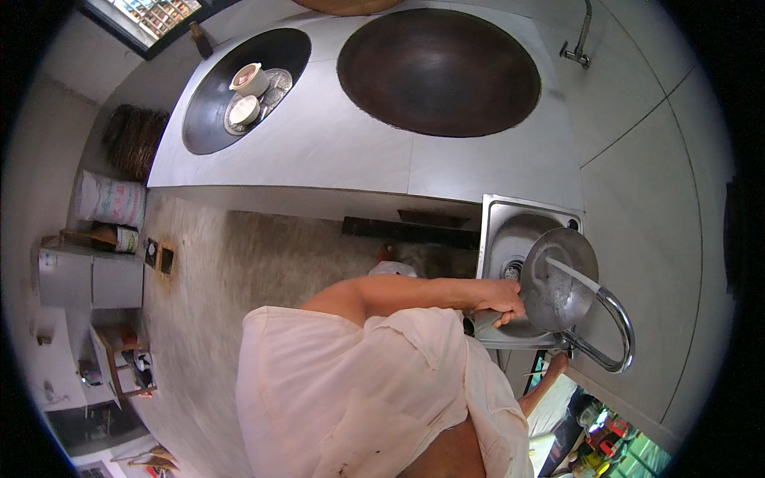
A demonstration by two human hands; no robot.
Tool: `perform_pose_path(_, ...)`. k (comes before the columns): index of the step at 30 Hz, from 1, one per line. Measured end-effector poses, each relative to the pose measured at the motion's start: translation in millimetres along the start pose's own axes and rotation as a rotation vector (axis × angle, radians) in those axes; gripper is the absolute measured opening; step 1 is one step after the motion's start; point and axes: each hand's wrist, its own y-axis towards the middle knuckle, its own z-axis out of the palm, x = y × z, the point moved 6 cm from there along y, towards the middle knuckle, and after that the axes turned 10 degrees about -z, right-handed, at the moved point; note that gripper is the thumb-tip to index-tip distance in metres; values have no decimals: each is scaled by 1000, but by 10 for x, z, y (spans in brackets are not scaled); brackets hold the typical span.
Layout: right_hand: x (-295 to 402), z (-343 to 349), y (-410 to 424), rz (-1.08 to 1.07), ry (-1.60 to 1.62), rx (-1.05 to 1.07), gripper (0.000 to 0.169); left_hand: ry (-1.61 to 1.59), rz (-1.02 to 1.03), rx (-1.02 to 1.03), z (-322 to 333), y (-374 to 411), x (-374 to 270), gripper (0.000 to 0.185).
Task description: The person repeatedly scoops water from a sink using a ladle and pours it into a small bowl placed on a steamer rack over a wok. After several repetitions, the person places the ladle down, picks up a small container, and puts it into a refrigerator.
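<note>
My left hand [503,301] grips the grey handle of a round metal pan [556,305], tilted over the stainless steel sink [489,239]. A white stream of water [571,273] runs from the curved chrome faucet [624,331] into the pan, where water glistens and bubbles. The sink's drain strainer [512,269] shows to the left of the pan. My right hand [559,362] is at the faucet's base, by the sink's near edge. Its fingers are too small and partly hidden to tell whether they grip the faucet.
A large dark wok [439,71] is set into the white-tiled counter [358,137]. A second wok [203,128] holds two bowls [244,110] on a patterned metal rack [278,83]. A wall tap [575,57] stands at upper right. Left are a woven sack [113,197] and refrigerator [66,278].
</note>
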Motion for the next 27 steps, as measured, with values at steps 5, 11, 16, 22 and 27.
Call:
perform_pose_path(5, 8, 36, 82, -27, -28, -16, 10, -74, -1, 8, -7, -39, 5, 17)
perform_pose_path(11, -11, 55, 74, -36, -49, -23, 10, -104, -22, 17, -49, 35, 75, 18)
perform_pose_path(16, -1, 75, 74, -41, -61, -28, 10, -139, -21, 48, -46, 54, 76, 21)
perform_pose_path(22, 31, 104, 85, -48, -63, -38, 9, -105, -23, 27, -59, 74, 77, 20)
perform_pose_path(27, 29, 138, 61, -52, -75, -42, 9, -124, -23, 22, -51, 35, 37, 20)
